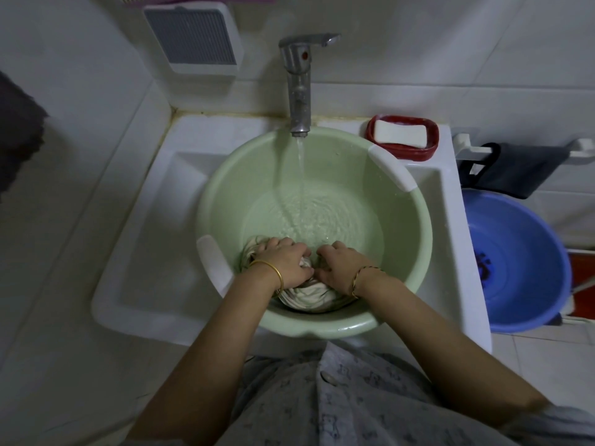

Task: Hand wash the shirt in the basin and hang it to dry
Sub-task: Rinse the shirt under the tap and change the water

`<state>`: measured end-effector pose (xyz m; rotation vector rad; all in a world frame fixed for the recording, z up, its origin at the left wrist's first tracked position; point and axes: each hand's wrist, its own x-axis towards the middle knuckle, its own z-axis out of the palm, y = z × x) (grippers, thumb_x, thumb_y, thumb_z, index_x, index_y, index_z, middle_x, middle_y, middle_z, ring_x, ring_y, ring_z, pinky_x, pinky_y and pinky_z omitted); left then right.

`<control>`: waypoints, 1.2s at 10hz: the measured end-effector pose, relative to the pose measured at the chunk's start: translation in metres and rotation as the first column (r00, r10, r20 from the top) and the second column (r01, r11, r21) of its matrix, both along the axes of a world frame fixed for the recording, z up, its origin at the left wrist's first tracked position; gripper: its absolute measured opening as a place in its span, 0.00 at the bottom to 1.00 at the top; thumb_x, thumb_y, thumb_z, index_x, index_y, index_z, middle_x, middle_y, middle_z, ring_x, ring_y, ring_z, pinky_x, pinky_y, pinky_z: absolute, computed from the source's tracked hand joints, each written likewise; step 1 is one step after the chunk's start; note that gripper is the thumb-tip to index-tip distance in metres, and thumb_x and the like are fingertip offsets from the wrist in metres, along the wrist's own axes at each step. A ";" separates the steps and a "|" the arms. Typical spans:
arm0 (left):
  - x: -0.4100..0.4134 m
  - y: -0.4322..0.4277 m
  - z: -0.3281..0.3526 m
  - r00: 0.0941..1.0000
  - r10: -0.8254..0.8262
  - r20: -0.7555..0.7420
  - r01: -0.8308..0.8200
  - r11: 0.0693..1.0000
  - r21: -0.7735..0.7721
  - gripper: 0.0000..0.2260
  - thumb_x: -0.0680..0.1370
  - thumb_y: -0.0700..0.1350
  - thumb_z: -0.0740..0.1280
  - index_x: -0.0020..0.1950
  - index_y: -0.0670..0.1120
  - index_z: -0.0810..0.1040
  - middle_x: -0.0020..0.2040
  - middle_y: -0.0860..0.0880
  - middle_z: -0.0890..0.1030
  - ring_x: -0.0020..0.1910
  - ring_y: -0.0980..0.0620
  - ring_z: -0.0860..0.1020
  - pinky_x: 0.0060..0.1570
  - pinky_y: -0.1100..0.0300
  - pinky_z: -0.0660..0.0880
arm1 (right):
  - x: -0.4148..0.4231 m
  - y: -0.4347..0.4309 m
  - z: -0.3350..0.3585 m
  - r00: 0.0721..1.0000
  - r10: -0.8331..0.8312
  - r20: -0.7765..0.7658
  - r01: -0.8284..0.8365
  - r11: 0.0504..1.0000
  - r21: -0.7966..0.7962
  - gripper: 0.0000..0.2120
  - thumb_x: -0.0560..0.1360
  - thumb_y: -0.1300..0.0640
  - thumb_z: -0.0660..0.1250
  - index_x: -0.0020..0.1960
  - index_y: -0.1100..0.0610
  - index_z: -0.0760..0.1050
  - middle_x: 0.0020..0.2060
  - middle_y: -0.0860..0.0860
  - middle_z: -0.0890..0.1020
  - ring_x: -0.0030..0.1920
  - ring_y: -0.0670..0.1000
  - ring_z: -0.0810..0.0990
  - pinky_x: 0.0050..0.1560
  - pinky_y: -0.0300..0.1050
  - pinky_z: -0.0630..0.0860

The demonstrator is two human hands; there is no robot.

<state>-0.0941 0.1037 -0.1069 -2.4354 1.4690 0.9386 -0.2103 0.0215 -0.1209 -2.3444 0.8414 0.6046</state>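
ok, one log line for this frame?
phase: washing | left hand: grips shirt | right hand: grips shirt | shirt: bunched in green basin | tap: running into basin | soap: in red dish

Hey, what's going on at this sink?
A person is hand washing a pale shirt in the green basin, which sits in the white sink. The left hand and right hand both grip the bunched shirt at the basin's near side while the tap runs water in. The soap lies in its red dish. The shirt is not yet hung.
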 end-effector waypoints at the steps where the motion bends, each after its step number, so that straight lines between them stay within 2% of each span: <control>1: 0.000 0.000 0.000 1.000 0.005 0.001 -0.005 1.000 -0.005 0.22 0.76 0.57 0.62 0.69 0.56 0.67 0.70 0.47 0.66 0.70 0.44 0.62 0.69 0.53 0.57 | 0.000 0.000 0.000 1.000 -0.004 0.004 0.004 1.000 0.000 0.23 0.78 0.46 0.60 0.67 0.58 0.66 0.63 0.59 0.69 0.62 0.61 0.71 0.62 0.52 0.69; 12: -0.001 0.000 0.000 1.000 0.012 -0.001 -0.012 1.000 -0.015 0.22 0.76 0.56 0.62 0.69 0.56 0.67 0.70 0.48 0.66 0.70 0.45 0.61 0.69 0.54 0.56 | 0.000 0.000 0.001 1.000 -0.001 0.001 0.001 1.000 0.002 0.23 0.78 0.46 0.59 0.68 0.58 0.65 0.63 0.59 0.69 0.62 0.61 0.71 0.62 0.53 0.69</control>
